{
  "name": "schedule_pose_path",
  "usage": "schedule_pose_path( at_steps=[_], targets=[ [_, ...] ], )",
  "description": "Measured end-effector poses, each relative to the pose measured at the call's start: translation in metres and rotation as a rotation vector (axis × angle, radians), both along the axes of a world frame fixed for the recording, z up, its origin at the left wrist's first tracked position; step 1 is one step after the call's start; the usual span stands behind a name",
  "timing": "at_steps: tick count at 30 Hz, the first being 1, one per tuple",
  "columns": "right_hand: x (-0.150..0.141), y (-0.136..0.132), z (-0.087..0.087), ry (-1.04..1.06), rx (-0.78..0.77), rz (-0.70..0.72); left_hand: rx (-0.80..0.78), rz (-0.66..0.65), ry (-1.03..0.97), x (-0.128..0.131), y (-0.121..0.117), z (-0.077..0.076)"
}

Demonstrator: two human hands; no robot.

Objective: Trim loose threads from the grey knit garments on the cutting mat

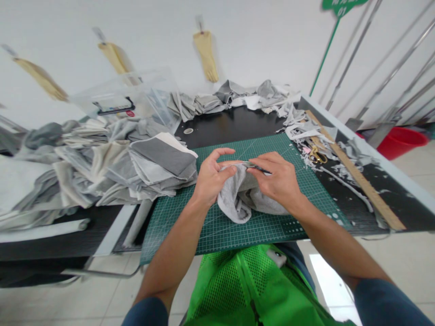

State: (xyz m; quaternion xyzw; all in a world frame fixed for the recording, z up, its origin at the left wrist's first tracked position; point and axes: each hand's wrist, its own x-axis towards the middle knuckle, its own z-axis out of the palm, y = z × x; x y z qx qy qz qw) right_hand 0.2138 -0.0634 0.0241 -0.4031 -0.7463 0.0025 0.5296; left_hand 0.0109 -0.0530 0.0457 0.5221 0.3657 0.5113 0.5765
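A crumpled piece of light grey cloth (238, 199) hangs from my hands onto the green cutting mat (176, 226). My left hand (212, 174) pinches the cloth's upper edge between thumb and fingers, with the index finger raised. In my right hand (277, 176) is a slim tool with a dark handle and a metal tip (260, 168); its exact kind is hard to make out. The metal tip meets the cloth edge close to my left fingertips. Part of the cloth lies hidden behind my right hand and wrist.
Folded grey and white cloths (159, 158) are heaped on the left, before a clear plastic bin (125, 90). More cloth (238, 95) lines the back. To the right lie gold-handled scissors (317, 155), white scraps (343, 171) and a long wooden ruler (367, 181).
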Motion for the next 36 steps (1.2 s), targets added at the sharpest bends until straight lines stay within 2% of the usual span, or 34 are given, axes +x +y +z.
schedule_pose_path(
  at_steps=[19, 36],
  targets=[
    [-0.0008, -0.0005, 0.0, -0.008, 0.014, -0.012, -0.05, -0.011, -0.033, 0.0004, 0.0015, 0.0008],
    [-0.0005, -0.0023, 0.0006, -0.03, 0.026, 0.012, 0.03, -0.003, 0.011, 0.0028, -0.0036, 0.0011]
  ],
)
